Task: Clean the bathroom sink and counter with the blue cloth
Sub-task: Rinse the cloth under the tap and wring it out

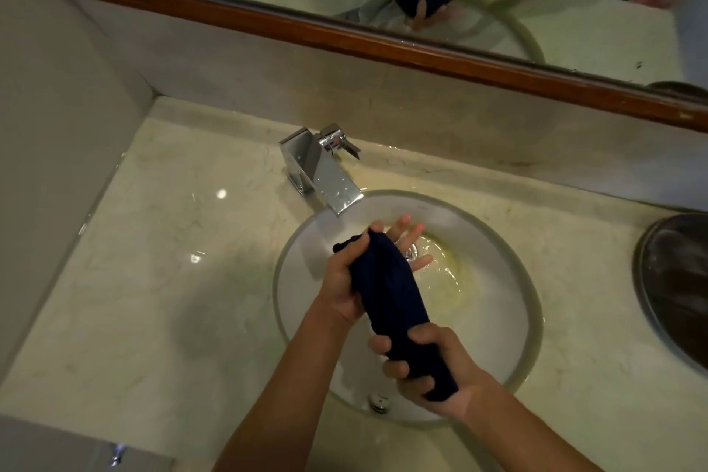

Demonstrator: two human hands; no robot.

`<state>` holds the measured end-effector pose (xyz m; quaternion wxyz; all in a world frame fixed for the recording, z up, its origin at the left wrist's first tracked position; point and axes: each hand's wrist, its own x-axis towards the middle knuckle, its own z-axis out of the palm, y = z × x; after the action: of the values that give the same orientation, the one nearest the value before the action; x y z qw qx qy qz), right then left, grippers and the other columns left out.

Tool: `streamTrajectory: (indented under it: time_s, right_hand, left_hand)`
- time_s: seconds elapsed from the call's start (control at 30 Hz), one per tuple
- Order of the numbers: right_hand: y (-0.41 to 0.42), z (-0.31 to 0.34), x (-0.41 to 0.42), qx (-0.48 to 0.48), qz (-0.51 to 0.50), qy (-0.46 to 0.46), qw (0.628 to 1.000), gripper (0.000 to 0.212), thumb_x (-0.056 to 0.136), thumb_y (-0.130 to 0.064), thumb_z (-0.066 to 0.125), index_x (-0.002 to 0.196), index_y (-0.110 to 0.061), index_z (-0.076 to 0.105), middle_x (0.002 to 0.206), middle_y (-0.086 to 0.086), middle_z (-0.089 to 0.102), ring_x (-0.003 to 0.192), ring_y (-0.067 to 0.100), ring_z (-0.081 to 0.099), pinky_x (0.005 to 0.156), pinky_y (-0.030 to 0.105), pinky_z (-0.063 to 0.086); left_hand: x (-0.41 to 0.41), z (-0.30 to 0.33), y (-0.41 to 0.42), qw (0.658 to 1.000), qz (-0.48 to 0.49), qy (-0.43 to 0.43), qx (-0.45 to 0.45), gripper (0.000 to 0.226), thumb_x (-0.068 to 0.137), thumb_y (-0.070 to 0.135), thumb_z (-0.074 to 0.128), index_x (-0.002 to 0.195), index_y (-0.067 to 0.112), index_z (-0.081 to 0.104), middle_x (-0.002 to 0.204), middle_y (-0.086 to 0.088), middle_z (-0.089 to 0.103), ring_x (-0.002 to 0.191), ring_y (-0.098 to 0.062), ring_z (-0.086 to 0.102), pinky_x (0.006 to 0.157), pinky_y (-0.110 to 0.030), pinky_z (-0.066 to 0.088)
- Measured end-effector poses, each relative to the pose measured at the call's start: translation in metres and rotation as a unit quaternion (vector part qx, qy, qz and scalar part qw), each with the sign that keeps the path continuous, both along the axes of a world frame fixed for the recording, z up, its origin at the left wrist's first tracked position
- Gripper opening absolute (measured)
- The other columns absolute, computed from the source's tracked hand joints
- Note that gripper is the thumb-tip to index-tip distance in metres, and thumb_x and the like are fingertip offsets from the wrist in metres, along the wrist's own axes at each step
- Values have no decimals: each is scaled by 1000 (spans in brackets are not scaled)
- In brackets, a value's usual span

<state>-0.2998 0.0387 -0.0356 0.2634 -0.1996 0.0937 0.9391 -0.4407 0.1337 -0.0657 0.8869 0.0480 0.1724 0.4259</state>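
Blue cloth (pixel 390 295) rolled up, over sink (pixel 513 318). Left hand (pixel 341 280) fingers partly spread at top; right hand (pixel 429 368) fingers wrapped tight below. Step looks like squeezing water out. Next: wipe worktop (pixel 153 280).

Both forearms reach forward; left hand (pixel 346 280) partly open-fingered, right hand (pixel 425 368) clenched nearer the body.
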Motion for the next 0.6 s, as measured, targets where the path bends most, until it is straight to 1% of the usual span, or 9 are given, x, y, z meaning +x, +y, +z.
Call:
streamTrajectory:
  time_s: [0.1,0.17,0.23,0.3,0.33,0.4,0.5,0.57,0.6]
  right_hand:
    - [4,5,-7,16,33,-25,999,25,86,-10,70,101,-4,51,83,4,58,54,9,52,39,17,45]
    - [15,8,-9,6,68,-189,980,30,90,-20,74,102,-7,50,73,3,52,45,9,41,33,17,33]
    - [29,-5,-9,84,169,-434,881,29,90,-27,75,96,-9,53,64,3,53,42,12,39,36,22,31]
    - [40,-31,-12,183,259,-612,724,23,83,-24,76,80,-10,58,58,2,59,43,16,48,44,26,39]
    - [41,-44,-15,216,285,-657,663,18,78,-23,74,76,-11,60,59,2,64,47,17,55,49,30,45]
    - [41,-68,-19,242,304,-704,594,15,72,-26,70,79,-14,64,67,0,72,60,17,67,58,32,55]
    - [40,-86,-21,255,287,-727,570,20,73,-35,68,83,-18,63,68,-2,72,65,15,69,63,35,58]
    - [42,-83,-17,252,281,-713,591,17,76,-33,70,80,-17,63,64,-2,71,61,17,67,62,35,58]
    - [42,-76,-13,240,276,-695,619,16,78,-29,72,78,-15,64,63,0,70,57,19,63,58,34,55]
  left_hand:
    - [-2,-2,4,998,-8,48,-31,23,79,32,83,83,15,67,83,-3,65,82,-18,69,87,-44,59]
    - [-4,-7,14,974,-78,210,-43,24,85,33,76,76,15,63,70,-3,59,64,-17,62,80,-39,58]
    - [1,-29,24,888,-163,429,-15,28,83,29,81,73,11,63,70,-7,63,62,-21,63,74,-35,55]
    - [16,-51,29,791,-202,578,4,27,78,20,82,69,9,59,72,-8,63,66,-23,62,67,-31,51]
    - [25,-63,29,743,-223,631,18,25,78,18,78,67,11,56,72,-6,61,69,-23,60,65,-29,47]
    - [39,-74,27,652,-241,717,52,12,80,21,69,76,16,59,81,-3,64,77,-24,61,67,-28,43]
    - [48,-81,27,584,-235,772,84,22,83,24,65,104,19,65,102,-3,67,96,-28,66,78,-31,45]
    - [47,-76,29,602,-222,763,80,22,83,26,68,104,19,65,103,-3,68,99,-28,66,82,-33,50]
    - [44,-76,30,638,-217,735,75,19,82,27,73,98,18,65,99,-4,68,97,-28,67,84,-35,54]
